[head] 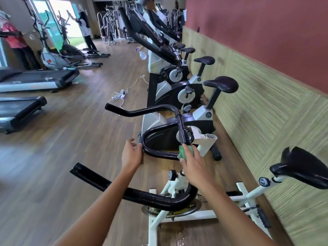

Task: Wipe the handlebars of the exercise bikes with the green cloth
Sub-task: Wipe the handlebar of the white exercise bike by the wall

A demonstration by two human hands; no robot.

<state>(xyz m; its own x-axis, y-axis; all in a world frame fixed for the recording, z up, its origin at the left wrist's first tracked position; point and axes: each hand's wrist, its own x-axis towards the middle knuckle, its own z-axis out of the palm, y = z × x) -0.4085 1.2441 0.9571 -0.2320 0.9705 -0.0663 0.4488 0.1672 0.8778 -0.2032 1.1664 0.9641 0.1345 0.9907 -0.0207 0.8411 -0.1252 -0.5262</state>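
The nearer bike's black handlebar crosses under both my forearms. Beyond it, my right hand clutches the green cloth against the looped handlebar beside its stem. My left hand rests loose-fingered on the loop's left bend. Treadmills stand to the left, and a power strip lies on the floor.

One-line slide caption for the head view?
Right hand grips a green cloth on the black looped handlebar; left hand touches its bend.

A gym: exercise bikes in a row, treadmills, elliptical trainers.
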